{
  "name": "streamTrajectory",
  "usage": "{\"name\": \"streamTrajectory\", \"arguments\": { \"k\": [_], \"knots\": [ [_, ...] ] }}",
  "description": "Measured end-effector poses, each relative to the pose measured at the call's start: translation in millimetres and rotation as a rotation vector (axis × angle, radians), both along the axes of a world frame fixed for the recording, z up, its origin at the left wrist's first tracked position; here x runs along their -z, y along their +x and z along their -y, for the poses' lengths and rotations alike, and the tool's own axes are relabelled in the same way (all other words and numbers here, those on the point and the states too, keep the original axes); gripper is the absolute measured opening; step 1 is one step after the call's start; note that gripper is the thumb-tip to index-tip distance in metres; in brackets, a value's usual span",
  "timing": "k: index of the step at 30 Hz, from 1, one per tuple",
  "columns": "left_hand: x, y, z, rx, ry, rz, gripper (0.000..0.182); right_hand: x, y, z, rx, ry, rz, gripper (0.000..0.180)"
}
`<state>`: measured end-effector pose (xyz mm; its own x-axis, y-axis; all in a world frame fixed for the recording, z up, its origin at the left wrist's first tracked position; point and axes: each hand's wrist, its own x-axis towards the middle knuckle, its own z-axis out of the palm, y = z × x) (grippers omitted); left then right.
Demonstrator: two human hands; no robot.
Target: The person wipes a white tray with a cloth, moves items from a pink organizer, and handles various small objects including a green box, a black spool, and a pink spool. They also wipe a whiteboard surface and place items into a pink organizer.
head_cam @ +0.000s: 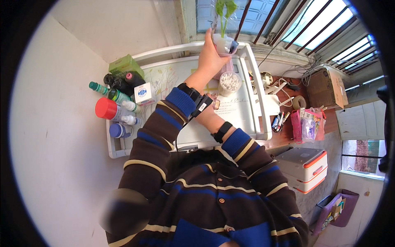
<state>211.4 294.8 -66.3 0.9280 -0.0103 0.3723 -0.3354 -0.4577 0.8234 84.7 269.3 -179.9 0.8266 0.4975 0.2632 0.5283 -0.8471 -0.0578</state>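
Note:
My left hand (213, 58) reaches to the far side of the white cart top, its fingers and thumb around a clear plastic cup (224, 46). A green-leaved plant (225, 12) rises from the cup, inside a transparent sleeve. Just below it stands a round tub of cotton swabs (230, 83). My right hand (206, 113) is low over the cart, partly hidden behind the left wrist and its black strapped device (199, 103). Beside its fingers is a small amber-pink object (216, 103); whether the hand grips it is hidden.
The white cart rail (257, 92) rings the top. Bottles, a red-capped can (106, 108), a white box (145, 93) and a green box (126, 66) crowd the left side. Rightward are a white router (268, 103), pens (280, 121), a pink basket (307, 125) and a cardboard box (325, 88).

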Motion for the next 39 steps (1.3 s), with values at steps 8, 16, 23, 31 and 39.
{"name": "streamTrajectory", "arguments": {
  "k": [8,16,23,31,39],
  "knots": [
    [8.4,20.1,29.9,0.015,0.046,0.002,0.121,29.3,9.8,3.4,-0.107,0.137,-0.161,0.04],
    [16.5,30.0,36.4,0.061,0.101,0.101,0.124,14.8,11.3,2.1,-0.102,-0.169,-0.443,0.055],
    [8.0,15.2,10.2,0.084,0.222,0.019,0.129,-7.3,6.1,3.3,-0.018,0.065,-0.222,0.04],
    [31.4,-130.3,-121.1,0.062,0.367,-0.19,0.051,-39.4,-3.3,43.3,-0.107,0.474,-0.426,0.073],
    [46.6,-149.7,-140.9,0.081,0.018,-0.349,0.067,-81.7,22.2,22.1,-0.152,0.82,-0.607,0.057]
  ]
}}
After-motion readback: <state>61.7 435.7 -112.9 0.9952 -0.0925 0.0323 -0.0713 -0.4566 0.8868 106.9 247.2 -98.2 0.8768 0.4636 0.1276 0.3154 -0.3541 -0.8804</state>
